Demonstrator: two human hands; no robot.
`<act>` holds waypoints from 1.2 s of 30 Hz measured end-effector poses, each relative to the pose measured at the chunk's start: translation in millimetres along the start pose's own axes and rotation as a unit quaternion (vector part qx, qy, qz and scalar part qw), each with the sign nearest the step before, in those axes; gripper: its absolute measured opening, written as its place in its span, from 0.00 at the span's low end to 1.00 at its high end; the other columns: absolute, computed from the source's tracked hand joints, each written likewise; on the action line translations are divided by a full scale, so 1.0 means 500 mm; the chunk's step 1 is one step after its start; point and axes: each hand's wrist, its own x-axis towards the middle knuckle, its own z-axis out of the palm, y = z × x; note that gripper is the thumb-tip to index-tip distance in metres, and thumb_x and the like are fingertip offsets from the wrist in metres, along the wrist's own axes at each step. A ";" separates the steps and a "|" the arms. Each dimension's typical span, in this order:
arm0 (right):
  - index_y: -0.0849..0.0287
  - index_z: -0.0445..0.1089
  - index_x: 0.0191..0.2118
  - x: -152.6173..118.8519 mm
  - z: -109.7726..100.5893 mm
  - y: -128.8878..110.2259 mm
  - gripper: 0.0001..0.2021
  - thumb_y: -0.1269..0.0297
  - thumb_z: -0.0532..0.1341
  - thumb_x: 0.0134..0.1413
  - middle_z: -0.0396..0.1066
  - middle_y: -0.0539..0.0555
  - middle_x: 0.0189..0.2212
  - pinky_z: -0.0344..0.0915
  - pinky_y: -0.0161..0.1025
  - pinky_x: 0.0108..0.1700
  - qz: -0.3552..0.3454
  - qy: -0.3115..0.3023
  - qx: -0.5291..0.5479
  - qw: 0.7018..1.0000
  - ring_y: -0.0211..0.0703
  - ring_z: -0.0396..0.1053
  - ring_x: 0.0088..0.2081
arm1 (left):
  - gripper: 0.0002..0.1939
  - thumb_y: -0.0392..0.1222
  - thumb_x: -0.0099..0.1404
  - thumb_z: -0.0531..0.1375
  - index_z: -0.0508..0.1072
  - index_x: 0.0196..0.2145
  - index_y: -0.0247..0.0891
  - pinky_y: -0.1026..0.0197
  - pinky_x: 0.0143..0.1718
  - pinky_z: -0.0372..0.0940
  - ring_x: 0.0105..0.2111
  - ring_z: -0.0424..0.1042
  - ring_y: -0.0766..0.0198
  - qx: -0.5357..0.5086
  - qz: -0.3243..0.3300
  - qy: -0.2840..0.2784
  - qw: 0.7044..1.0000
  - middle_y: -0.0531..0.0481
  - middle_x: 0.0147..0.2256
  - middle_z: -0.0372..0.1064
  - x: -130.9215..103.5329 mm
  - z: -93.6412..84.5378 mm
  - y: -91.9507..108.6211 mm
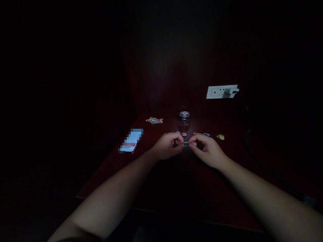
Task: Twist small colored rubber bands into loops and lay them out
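My left hand (169,145) and my right hand (208,149) meet over the middle of the dark red table, thumbs and forefingers pinched. Between their fingertips are small coloured hair ties (186,143), with green, orange and dark bits showing; their exact number is unclear. Just beyond the fingers lie a pink hair tie stack (184,134) and a green one (178,132), partly covered by my left hand. Past my right hand are blue-purple hair ties (206,134) and a yellow group (220,137). A mixed pile of hair ties (154,120) rests at the back left.
A clear lidded jar (184,119) stands at the back of the table (161,188). On the left lies a phone (131,140) with its screen lit. A wall socket (222,91) holds a white plug, and a dark cable (262,165) runs along the right. The surroundings are very dark.
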 end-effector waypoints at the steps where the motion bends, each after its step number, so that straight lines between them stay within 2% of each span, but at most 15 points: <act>1: 0.59 0.67 0.31 0.000 0.000 0.000 0.02 0.70 0.58 0.54 0.63 0.49 0.23 0.60 0.37 0.33 -0.002 0.000 -0.002 1.000 0.39 0.61 0.28 | 0.05 0.39 0.58 0.60 0.69 0.30 0.34 0.69 0.25 0.55 0.24 0.59 0.72 -0.002 -0.002 -0.001 1.000 0.53 0.27 0.64 0.000 0.000 0.001; 5: 0.59 0.68 0.31 0.001 0.001 0.002 0.03 0.70 0.58 0.54 0.63 0.49 0.24 0.60 0.38 0.34 -0.005 0.003 -0.003 1.000 0.39 0.61 0.28 | 0.07 0.41 0.58 0.60 0.69 0.32 0.34 0.68 0.26 0.56 0.25 0.60 0.71 -0.005 -0.002 -0.004 1.000 0.51 0.29 0.67 -0.001 -0.001 0.003; 10: 0.59 0.68 0.30 0.002 0.001 0.005 0.04 0.69 0.58 0.55 0.63 0.49 0.23 0.60 0.40 0.38 -0.007 0.001 -0.015 1.000 0.40 0.62 0.28 | 0.07 0.41 0.59 0.59 0.69 0.30 0.34 0.69 0.25 0.55 0.24 0.59 0.72 0.007 0.009 0.002 1.000 0.53 0.27 0.64 0.000 -0.002 0.002; 16: 0.60 0.69 0.30 0.003 -0.001 0.006 0.05 0.69 0.57 0.56 0.66 0.51 0.25 0.60 0.39 0.35 0.002 0.001 -0.029 1.000 0.41 0.63 0.30 | 0.06 0.39 0.58 0.60 0.68 0.28 0.33 0.69 0.26 0.56 0.25 0.59 0.72 0.035 0.018 0.011 0.999 0.53 0.27 0.64 0.002 -0.004 -0.003; 23: 0.60 0.67 0.29 0.001 -0.001 0.002 0.07 0.70 0.55 0.57 0.66 0.51 0.24 0.60 0.40 0.38 0.001 -0.018 -0.024 1.000 0.41 0.64 0.29 | 0.07 0.40 0.58 0.60 0.68 0.28 0.33 0.69 0.26 0.56 0.24 0.58 0.73 0.022 0.009 0.013 1.000 0.53 0.26 0.64 0.001 0.000 -0.003; 28: 0.60 0.69 0.32 0.000 0.003 0.002 0.07 0.70 0.54 0.57 0.68 0.53 0.26 0.61 0.38 0.34 0.011 -0.037 -0.004 0.999 0.41 0.65 0.30 | 0.08 0.41 0.58 0.60 0.67 0.28 0.33 0.70 0.25 0.55 0.23 0.57 0.73 0.003 0.001 0.000 1.000 0.54 0.25 0.62 0.001 0.002 -0.003; 32: 0.61 0.68 0.35 -0.001 0.006 0.003 0.05 0.69 0.56 0.56 0.66 0.51 0.25 0.61 0.35 0.30 0.013 -0.033 0.023 0.999 0.38 0.62 0.27 | 0.06 0.39 0.57 0.60 0.67 0.29 0.33 0.70 0.25 0.55 0.23 0.57 0.73 0.000 -0.006 0.000 1.000 0.55 0.24 0.62 0.001 0.003 -0.003; 36: 0.60 0.68 0.32 0.000 0.006 0.005 0.04 0.70 0.56 0.56 0.63 0.49 0.23 0.60 0.35 0.31 0.007 -0.028 0.013 1.000 0.37 0.61 0.26 | 0.07 0.40 0.57 0.60 0.66 0.28 0.33 0.69 0.24 0.54 0.23 0.56 0.73 -0.006 -0.018 -0.008 1.000 0.55 0.24 0.61 0.000 0.002 0.000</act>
